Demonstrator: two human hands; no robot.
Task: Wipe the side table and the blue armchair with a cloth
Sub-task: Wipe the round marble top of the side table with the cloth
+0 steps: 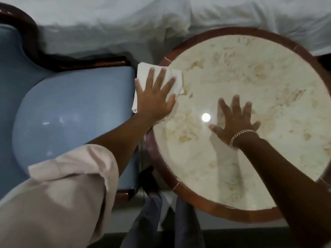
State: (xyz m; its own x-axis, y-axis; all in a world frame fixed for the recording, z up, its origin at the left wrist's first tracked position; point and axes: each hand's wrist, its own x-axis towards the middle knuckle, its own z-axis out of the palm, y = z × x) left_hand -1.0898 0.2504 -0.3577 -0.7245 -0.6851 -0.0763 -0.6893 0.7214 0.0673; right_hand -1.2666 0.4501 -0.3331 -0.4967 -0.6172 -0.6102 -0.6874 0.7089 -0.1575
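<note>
Your left hand (154,97) lies flat w/ fingers spread, pressing the cloth (143,72) onto the side table (247,33) rim, left edge.

Largest first: white bedding (107,24) runs across the top; the blue armchair (68,111) sits just left of the table, dark wood frame behind. Table is round, marbled cream top, reddish-brown rim. Your right hand (236,122) rests open, palm down on the top, grasping nothing, chain bracelet (241,134) at the wrist. Rolled pale sleeve (68,185) on your left arm. No brands, labels or writing legible anywhere.
</note>
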